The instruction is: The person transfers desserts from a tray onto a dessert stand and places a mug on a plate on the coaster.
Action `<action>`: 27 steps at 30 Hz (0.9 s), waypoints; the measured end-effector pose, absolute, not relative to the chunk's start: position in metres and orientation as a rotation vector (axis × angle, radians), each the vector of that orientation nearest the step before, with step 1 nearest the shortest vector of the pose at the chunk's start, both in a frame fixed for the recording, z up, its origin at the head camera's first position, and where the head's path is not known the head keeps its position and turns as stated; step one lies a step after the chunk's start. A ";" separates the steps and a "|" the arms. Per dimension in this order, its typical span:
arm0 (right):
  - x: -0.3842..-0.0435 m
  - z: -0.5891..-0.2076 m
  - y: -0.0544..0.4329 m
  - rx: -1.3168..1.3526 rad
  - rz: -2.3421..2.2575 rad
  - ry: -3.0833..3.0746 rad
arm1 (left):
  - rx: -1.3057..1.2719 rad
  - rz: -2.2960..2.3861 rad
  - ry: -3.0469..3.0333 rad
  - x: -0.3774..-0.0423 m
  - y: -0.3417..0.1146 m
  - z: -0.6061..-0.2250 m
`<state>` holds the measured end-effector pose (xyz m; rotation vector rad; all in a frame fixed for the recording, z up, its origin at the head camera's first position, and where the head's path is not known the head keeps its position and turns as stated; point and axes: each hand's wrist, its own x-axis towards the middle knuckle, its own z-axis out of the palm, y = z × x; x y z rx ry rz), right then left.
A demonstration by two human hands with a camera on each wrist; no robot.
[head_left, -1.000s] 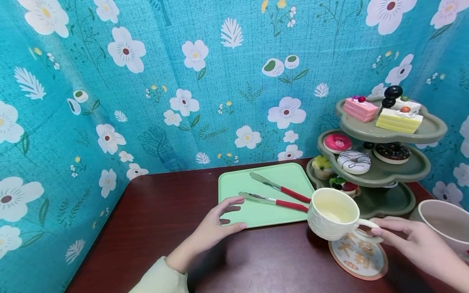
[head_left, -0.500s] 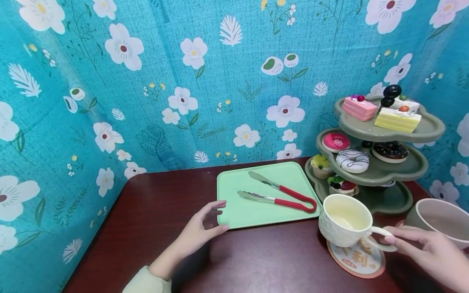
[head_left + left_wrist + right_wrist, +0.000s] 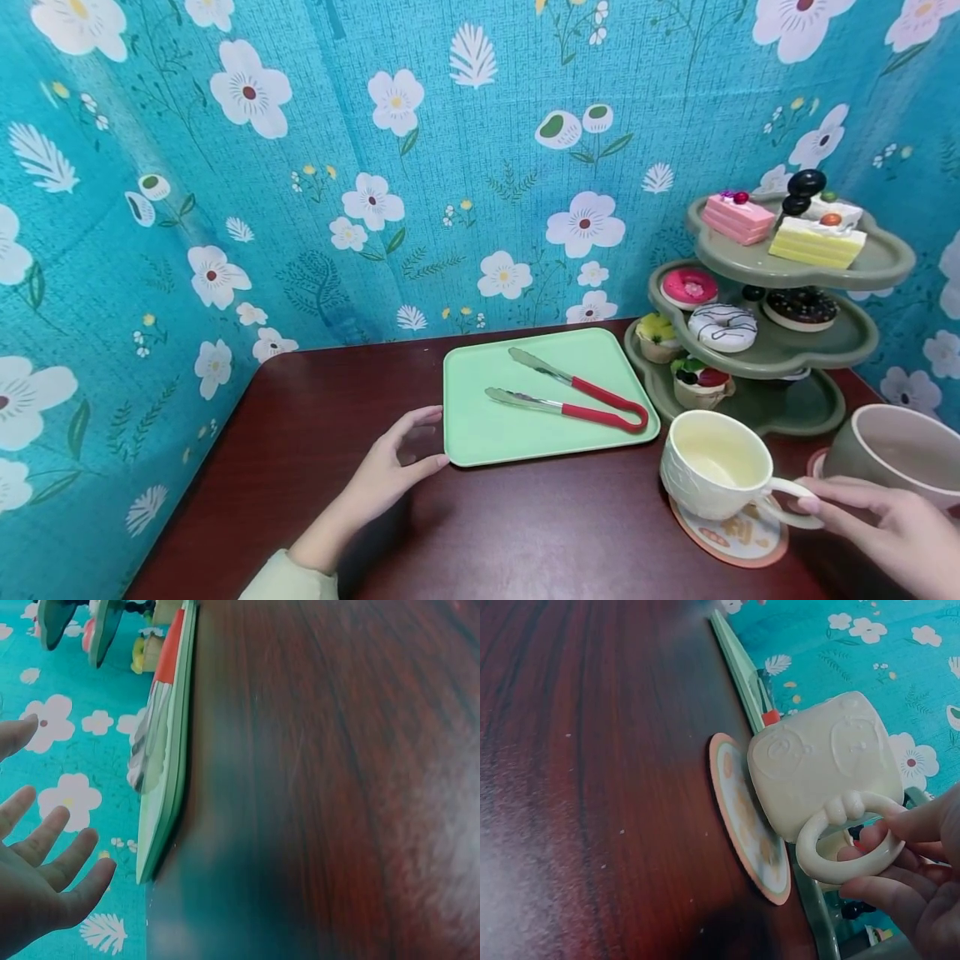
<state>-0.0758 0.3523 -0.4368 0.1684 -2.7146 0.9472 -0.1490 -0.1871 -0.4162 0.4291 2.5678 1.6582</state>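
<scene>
My right hand (image 3: 885,521) pinches the handle of a cream mug (image 3: 821,765) embossed with a raised pattern. The mug is at a round coaster (image 3: 746,817) with an orange rim, covering part of it; whether its base touches the coaster I cannot tell. Beside the left edge of a light green tray (image 3: 468,433), my left hand (image 3: 390,462) holds nothing, its fingers spread apart in the left wrist view. Red-handled metal tongs (image 3: 600,414) lie on the tray with their arms spread.
A three-tier green stand (image 3: 795,358) at the right back carries cake slices (image 3: 817,242), donuts (image 3: 722,327) and small tarts (image 3: 699,383). Behind my right hand stands a larger grey-beige mug (image 3: 900,454) on another coaster (image 3: 816,463). Blue floral cloth (image 3: 450,167) backs the dark wooden table (image 3: 337,383).
My right hand has carried the mug rightward and nearer, away from the tray and over the coaster. My left hand has drawn back leftward from over the tray to its edge.
</scene>
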 end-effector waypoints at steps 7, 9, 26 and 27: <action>-0.072 -0.446 0.357 0.261 1.058 -2.560 | 0.418 1.532 2.716 -0.153 -0.195 -0.416; -0.072 -0.448 0.357 0.266 1.042 -2.555 | 0.404 1.496 2.757 -0.154 -0.198 -0.417; -0.069 -0.452 0.365 0.050 0.994 -2.691 | 0.361 1.288 2.897 -0.165 -0.219 -0.422; -0.069 -0.452 0.366 0.054 1.007 -2.676 | 0.371 1.252 2.909 -0.165 -0.220 -0.422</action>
